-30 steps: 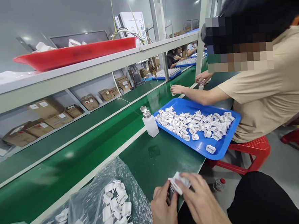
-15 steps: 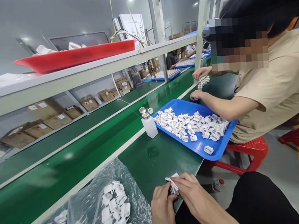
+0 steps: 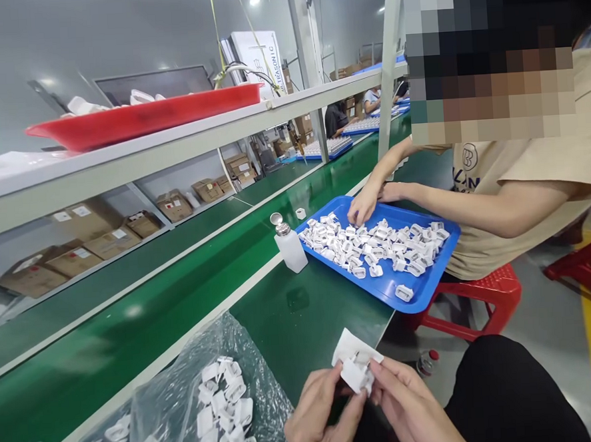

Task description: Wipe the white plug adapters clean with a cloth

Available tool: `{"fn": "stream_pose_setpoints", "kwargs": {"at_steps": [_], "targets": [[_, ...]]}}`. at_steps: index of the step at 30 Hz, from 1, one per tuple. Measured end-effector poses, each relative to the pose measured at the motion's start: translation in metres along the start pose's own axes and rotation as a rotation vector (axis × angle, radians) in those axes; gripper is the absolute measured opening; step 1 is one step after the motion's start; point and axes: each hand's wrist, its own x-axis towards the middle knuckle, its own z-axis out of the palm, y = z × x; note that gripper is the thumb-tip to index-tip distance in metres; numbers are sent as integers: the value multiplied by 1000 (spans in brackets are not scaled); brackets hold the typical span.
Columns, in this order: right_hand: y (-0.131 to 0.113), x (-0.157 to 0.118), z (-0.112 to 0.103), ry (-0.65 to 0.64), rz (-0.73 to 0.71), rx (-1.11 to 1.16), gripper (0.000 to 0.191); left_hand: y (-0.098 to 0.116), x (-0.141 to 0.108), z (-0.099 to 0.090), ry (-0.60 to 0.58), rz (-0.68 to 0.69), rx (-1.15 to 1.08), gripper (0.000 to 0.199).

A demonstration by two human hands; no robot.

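Observation:
Between my hands, over the bench's near edge, is a white plug housing (image 3: 356,376) with metal pins pointing up. My left hand (image 3: 317,416) pinches its left side with thumb and index finger. A folded white cloth (image 3: 352,343) lies behind the housing, and my right hand (image 3: 409,401) is closed on it, thumb beside the housing. Some of my right fingers are hidden behind the two. To my left, a clear plastic bag (image 3: 256,357) contains many similar white housings (image 3: 227,405).
A co-worker's hand (image 3: 364,203) reaches into a blue tray (image 3: 425,300) of white housings. A white pump bottle (image 3: 291,248) stands beside the tray. Above the green bench (image 3: 261,310) runs a shelf with a red tray (image 3: 143,117). A red stool (image 3: 495,295) is at the right.
My hands have turned the housing and spread apart a little, so its pins and the opened-out cloth now show. The co-worker's hand has moved from the farther bench into the blue tray.

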Motion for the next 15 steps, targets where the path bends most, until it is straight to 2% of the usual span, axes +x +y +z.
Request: {"fn": "stream_pose_setpoints", "kwargs": {"at_steps": [4,8,12,15], "targets": [[9,-1,-2,-52,15,43,39,4,5,-2,51,96,121,29],[7,-2,-7,-76,-69,-115,32,10,8,-1,72,97,166,27],[-9,-5,-5,-62,-215,-426,40,14,10,-4,99,35,174,19],[-23,-7,-5,-60,-401,-671,35,18,11,-8,114,-125,131,21]]}}
